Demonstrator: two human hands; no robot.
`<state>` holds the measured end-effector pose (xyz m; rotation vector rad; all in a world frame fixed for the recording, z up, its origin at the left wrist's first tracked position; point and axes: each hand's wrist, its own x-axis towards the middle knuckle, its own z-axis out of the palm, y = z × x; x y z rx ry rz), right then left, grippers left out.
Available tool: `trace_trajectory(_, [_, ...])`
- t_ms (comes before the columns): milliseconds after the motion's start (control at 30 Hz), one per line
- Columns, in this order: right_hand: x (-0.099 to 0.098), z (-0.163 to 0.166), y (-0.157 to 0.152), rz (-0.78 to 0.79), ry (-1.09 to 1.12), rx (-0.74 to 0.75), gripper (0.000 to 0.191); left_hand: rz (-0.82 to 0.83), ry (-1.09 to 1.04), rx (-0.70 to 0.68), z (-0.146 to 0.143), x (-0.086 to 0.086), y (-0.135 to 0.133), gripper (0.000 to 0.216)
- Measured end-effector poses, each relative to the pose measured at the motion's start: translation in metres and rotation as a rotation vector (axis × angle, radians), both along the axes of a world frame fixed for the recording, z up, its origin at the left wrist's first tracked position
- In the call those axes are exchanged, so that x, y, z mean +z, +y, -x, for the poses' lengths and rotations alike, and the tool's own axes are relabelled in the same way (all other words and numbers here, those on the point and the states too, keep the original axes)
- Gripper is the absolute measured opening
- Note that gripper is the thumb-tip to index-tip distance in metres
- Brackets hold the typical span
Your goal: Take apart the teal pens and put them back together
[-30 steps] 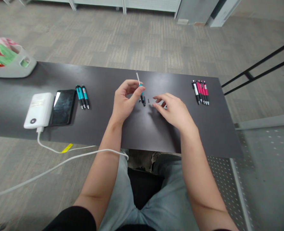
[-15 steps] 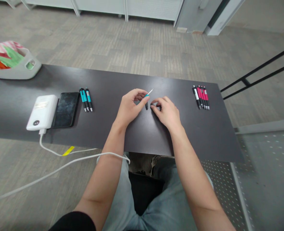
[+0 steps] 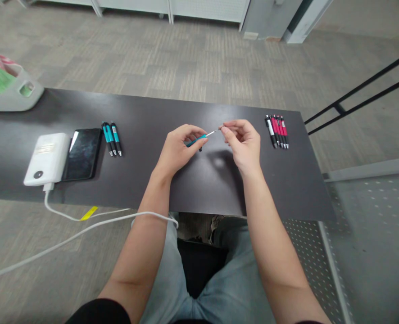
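Observation:
My left hand [image 3: 179, 146] is closed round a teal pen barrel [image 3: 197, 140], just above the table. A thin pale refill [image 3: 211, 133] sticks out of the barrel toward the right. At the refill's tip, the thumb and fingertips of my right hand [image 3: 243, 141] are pinched together; what they hold there is too small to make out. A small black piece [image 3: 201, 149] shows beneath my left fingers, mostly hidden by them.
Teal-and-black pens [image 3: 111, 139] lie left on the dark table [image 3: 142, 180], beside a phone [image 3: 82, 154] and a white power bank [image 3: 47, 157] with a cable [image 3: 84, 231]. Several pink pens [image 3: 280, 131] and a white one [image 3: 270, 130] lie right. A basket [image 3: 27, 92] stands far left.
My right hand has risen from near the table to the refill's tip. The barrel and refill in my left hand have tipped from steeply upward to nearly level, pointing right.

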<state>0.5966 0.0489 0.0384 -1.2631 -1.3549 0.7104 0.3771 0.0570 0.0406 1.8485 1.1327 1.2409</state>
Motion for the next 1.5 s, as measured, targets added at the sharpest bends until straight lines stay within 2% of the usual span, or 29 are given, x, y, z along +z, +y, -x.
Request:
trace_trajectory(467, [0.006, 0.007, -0.007, 0.087, 0.053, 0.118, 0.061, -0.003, -0.017, -0.055, -0.001, 0.002, -0.001, 0.011])
trace_trajectory(667, [0.002, 0.007, -0.009, 0.078, -0.032, 0.145, 0.063, 0.009, -0.076, -0.092, -0.002, 0.002, -0.002, 0.019])
trace_trajectory(800, [0.0, 0.005, -0.008, 0.059, -0.059, 0.185, 0.059, 0.004, -0.087, -0.048, -0.001, 0.001, -0.001, 0.026])
trace_trajectory(900, [-0.002, 0.004, -0.009, 0.051, -0.146, 0.218, 0.05, -0.032, -0.109, 0.013, 0.002, 0.0, 0.003, 0.028])
trace_trajectory(1000, [-0.005, 0.006, -0.012, 0.039, -0.366, 0.287, 0.039, -0.059, -0.14, 0.087, 0.005, -0.003, 0.007, 0.027])
trace_trajectory(1167, [-0.007, 0.012, -0.016, 0.068, -0.683, 0.315, 0.045, -0.052, -0.107, 0.139, 0.006, -0.006, 0.009, 0.029])
trace_trajectory(1500, [0.0, 0.014, -0.014, 0.117, -0.661, 0.294, 0.038, -0.049, -0.051, 0.132, 0.008, -0.005, 0.006, 0.026])
